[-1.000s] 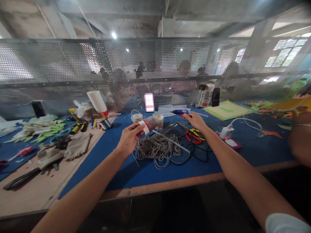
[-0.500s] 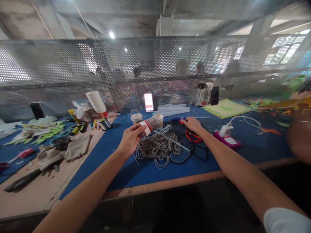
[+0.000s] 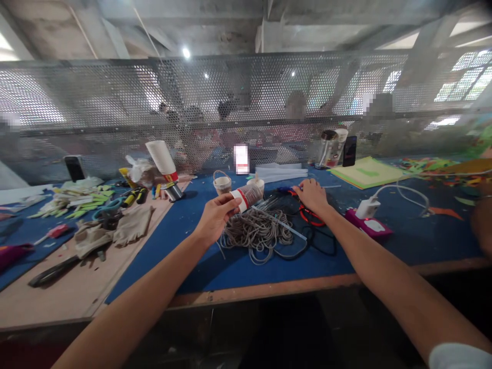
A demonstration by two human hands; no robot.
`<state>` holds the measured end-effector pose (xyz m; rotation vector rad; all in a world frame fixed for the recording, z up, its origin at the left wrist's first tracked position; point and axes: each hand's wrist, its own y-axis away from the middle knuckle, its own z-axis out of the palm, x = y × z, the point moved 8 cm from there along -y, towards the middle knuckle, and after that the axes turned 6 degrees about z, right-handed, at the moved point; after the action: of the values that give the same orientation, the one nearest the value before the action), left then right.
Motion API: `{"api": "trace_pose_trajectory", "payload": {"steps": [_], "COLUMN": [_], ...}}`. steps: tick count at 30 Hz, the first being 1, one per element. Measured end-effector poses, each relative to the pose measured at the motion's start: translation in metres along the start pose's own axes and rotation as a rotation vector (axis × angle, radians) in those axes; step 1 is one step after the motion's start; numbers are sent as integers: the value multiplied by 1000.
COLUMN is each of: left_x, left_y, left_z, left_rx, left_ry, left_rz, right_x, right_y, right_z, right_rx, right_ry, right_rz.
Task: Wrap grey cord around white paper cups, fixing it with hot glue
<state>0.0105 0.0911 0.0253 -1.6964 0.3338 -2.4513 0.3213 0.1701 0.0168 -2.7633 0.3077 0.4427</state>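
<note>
The left hand (image 3: 218, 215) grasps a cup (image 3: 246, 197); at the cord pile's (image 3: 261, 237) two o'clock, the right hand (image 3: 313, 197) has lowered the glue gun (image 3: 285, 190), apparently parking it; its grip is unclear.

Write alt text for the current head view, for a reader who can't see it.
A person's left hand holds a tilted paper cup near a tangle of gray cord on a blue tabletop, while the right hand is at a blue glue gun.
</note>
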Motion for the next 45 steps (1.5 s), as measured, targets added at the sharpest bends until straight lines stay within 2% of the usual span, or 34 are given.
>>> {"api": "trace_pose_trajectory", "payload": {"steps": [2,4,7,10,14,20,26,32,38,45], "left_x": [0,0,0,1,1,3,2,4,11,15], "left_y": [1,3,7,9,10,12,13,14,20,22], "left_z": [2,5,8,10,11,14,15,17,27,31], "left_rx": [-21,-43,-70,-75,-87,-110,-105,-128,-202,-229], "left_ry": [-31,-68,-121,-141,-162,-263,-222,-261,-389,-465], "left_rz": [6,19,37,46,54,101,82,109,104,147], "right_x": [-21,-52,-94,-117,-119,-120,-120,-121,-125,-131], "right_y": [11,30,67,96,108,112,113,117,126,134], "right_z": [-19,-37,-55,-64,-70,-69,-71,-76,-83,-87], "right_rx": [107,137,48,-24,35,92,151,163,235,233], "right_ry": [-146,-422,-675,-708,-635,-528,-433,-433,-477,-444], "right_rz": [-130,-378,-661,-781,-779,-833,-852,-864,-910,-958]}}
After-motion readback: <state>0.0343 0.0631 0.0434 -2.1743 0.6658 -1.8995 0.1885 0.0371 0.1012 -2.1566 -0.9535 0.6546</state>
